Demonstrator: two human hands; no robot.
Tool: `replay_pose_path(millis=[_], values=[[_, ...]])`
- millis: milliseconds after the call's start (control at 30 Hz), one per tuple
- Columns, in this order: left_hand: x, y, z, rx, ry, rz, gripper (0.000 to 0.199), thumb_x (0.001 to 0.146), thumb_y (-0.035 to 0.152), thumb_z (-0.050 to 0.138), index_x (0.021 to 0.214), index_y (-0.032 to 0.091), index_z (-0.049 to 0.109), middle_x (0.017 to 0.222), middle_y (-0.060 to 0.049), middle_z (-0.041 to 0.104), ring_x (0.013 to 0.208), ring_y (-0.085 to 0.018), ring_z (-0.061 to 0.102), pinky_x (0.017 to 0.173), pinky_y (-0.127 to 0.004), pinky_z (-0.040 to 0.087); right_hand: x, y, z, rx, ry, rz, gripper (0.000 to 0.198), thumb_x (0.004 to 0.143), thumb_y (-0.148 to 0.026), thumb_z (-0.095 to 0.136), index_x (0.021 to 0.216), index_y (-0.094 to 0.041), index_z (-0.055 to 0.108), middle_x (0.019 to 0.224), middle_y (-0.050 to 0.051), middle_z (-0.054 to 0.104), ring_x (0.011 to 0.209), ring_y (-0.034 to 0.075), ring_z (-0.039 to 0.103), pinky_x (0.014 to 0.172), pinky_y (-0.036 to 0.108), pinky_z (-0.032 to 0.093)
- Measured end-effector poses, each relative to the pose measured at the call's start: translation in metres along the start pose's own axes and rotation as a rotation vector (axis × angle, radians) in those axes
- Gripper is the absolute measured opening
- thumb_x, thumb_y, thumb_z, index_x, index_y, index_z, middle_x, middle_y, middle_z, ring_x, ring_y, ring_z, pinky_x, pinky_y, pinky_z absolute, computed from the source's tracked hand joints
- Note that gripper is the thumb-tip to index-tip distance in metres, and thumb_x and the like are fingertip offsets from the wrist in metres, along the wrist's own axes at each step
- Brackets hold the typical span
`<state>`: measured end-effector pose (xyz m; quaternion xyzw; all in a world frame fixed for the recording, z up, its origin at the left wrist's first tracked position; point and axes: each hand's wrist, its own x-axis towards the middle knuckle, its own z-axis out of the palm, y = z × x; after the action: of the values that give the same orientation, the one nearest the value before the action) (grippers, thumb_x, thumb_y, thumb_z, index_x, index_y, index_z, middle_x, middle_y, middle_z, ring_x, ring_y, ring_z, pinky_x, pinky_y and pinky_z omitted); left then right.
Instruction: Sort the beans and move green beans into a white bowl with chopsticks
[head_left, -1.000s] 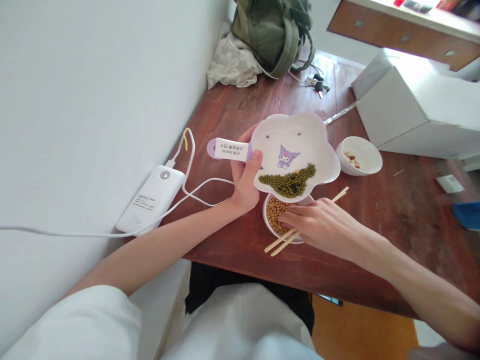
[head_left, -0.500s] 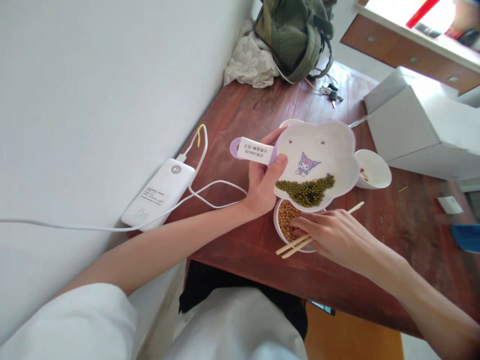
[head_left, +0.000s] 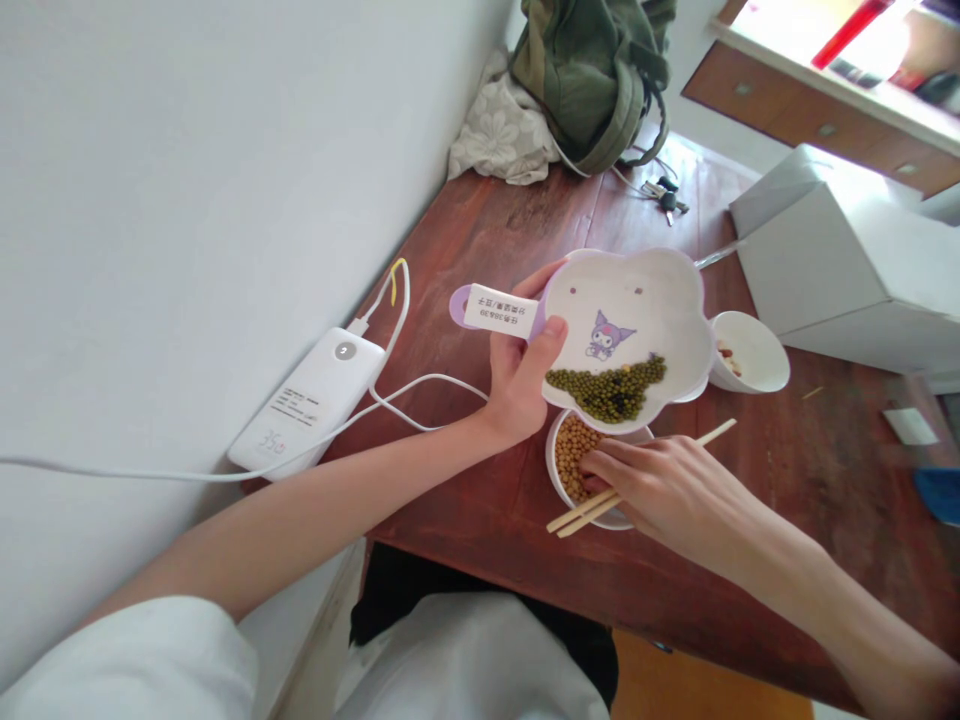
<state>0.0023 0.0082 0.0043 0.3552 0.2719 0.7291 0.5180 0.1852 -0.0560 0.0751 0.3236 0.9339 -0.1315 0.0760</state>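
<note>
My left hand is closed on the handle side of a white, purple-rimmed flower-shaped bowl, its thumb on the rim. The bowl is tilted, and green mung beans lie heaped along its near side. Below it stands a round white bowl with yellow soybeans. Over that bowl my right hand is closed around a pair of chopsticks, with its fingertips down among the soybeans. Whether the fingers pinch any beans is hidden.
A white bowl with a few nuts stands to the right, before a large white box. On the left lies a power bank with a white cable. Keys and a green backpack are at the back of the table.
The view has shifted slightly. My left hand still holds the flower-shaped bowl tilted, and my right hand stays at the soybeans with the chopsticks. No clear change in either grip shows.
</note>
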Motion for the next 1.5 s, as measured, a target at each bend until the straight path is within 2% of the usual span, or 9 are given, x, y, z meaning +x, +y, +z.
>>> replay_pose_path(millis=[300, 500, 767, 933, 1067, 1167, 1300, 1433, 1500], values=[[0.003, 0.002, -0.001, 0.057, 0.034, 0.016, 0.028, 0.1, 0.058, 0.071, 0.113, 0.034, 0.078, 0.107, -0.004, 0.081, 0.13, -0.029, 0.071, 0.117, -0.046, 0.057, -0.002, 0.003, 0.001, 0.02, 0.022, -0.045, 0.025, 0.092, 0.003, 0.064, 0.09, -0.022, 0.064, 0.083, -0.003, 0.077, 0.058, 0.017, 0.068, 0.058, 0.038, 0.027], [0.009, 0.001, -0.005, 0.083, 0.049, 0.098, 0.023, 0.103, 0.054, 0.07, 0.108, 0.033, 0.079, 0.118, -0.004, 0.08, 0.124, -0.028, 0.072, 0.112, -0.041, 0.058, -0.004, 0.01, -0.008, 0.049, 0.107, -0.045, 0.018, 0.109, -0.014, 0.059, 0.094, -0.022, 0.064, 0.078, -0.004, 0.074, 0.052, 0.015, 0.064, 0.054, 0.037, 0.029], [0.034, 0.003, -0.012, 0.014, 0.228, 0.177, 0.024, 0.1, 0.048, 0.077, 0.118, 0.033, 0.081, 0.117, 0.0, 0.082, 0.121, -0.023, 0.076, 0.112, -0.036, 0.059, -0.015, 0.02, -0.022, 0.117, 0.22, 0.003, 0.012, 0.111, -0.018, 0.057, 0.108, -0.019, 0.068, 0.074, -0.004, 0.074, 0.053, 0.012, 0.066, 0.055, 0.034, 0.032], [0.053, 0.01, -0.02, -0.039, 0.382, 0.152, 0.037, 0.089, 0.048, 0.087, 0.117, 0.027, 0.08, 0.126, -0.003, 0.084, 0.134, -0.028, 0.073, 0.114, -0.039, 0.06, -0.022, 0.045, -0.036, 0.122, 0.332, 0.155, 0.013, 0.11, -0.025, 0.061, 0.107, -0.022, 0.072, 0.074, -0.004, 0.077, 0.055, 0.011, 0.066, 0.057, 0.03, 0.035], [0.058, 0.011, -0.021, -0.052, 0.492, 0.066, 0.052, 0.08, 0.052, 0.091, 0.121, 0.023, 0.078, 0.137, -0.009, 0.082, 0.144, -0.032, 0.069, 0.117, -0.042, 0.059, 0.002, 0.082, -0.046, 0.054, 0.411, 0.311, 0.023, 0.11, -0.039, 0.063, 0.104, -0.023, 0.079, 0.067, -0.002, 0.074, 0.055, 0.014, 0.062, 0.062, 0.03, 0.038], [0.058, 0.007, -0.023, -0.05, 0.576, 0.012, 0.051, 0.078, 0.051, 0.091, 0.117, 0.021, 0.08, 0.135, -0.01, 0.083, 0.14, -0.031, 0.072, 0.117, -0.041, 0.059, 0.038, 0.109, -0.052, -0.031, 0.36, 0.435, 0.031, 0.112, -0.043, 0.057, 0.113, -0.025, 0.082, 0.084, 0.005, 0.084, 0.069, 0.02, 0.071, 0.065, 0.033, 0.033], [0.057, 0.002, -0.029, -0.016, 0.605, -0.042, 0.053, 0.076, 0.053, 0.094, 0.115, 0.02, 0.081, 0.125, -0.011, 0.086, 0.131, -0.033, 0.077, 0.11, -0.041, 0.062, 0.066, 0.124, -0.061, -0.016, 0.217, 0.429, 0.028, 0.108, -0.023, 0.057, 0.112, -0.025, 0.084, 0.103, 0.007, 0.088, 0.082, 0.025, 0.078, 0.067, 0.035, 0.029], [0.054, 0.003, -0.031, -0.011, 0.6, -0.128, 0.058, 0.072, 0.053, 0.096, 0.117, 0.02, 0.081, 0.119, -0.011, 0.088, 0.12, -0.034, 0.082, 0.099, -0.039, 0.066, 0.032, 0.091, -0.057, 0.079, 0.146, 0.377, 0.029, 0.11, -0.044, 0.061, 0.097, -0.028, 0.082, 0.086, 0.001, 0.084, 0.073, 0.022, 0.077, 0.064, 0.034, 0.03], [0.052, 0.003, -0.031, -0.002, 0.58, -0.148, 0.059, 0.073, 0.053, 0.096, 0.12, 0.02, 0.08, 0.119, -0.012, 0.087, 0.12, -0.033, 0.082, 0.099, -0.039, 0.065, 0.005, 0.063, -0.045, 0.244, 0.075, 0.379, 0.029, 0.11, -0.049, 0.062, 0.105, -0.028, 0.081, 0.08, -0.001, 0.081, 0.068, 0.021, 0.076, 0.065, 0.033, 0.034]])
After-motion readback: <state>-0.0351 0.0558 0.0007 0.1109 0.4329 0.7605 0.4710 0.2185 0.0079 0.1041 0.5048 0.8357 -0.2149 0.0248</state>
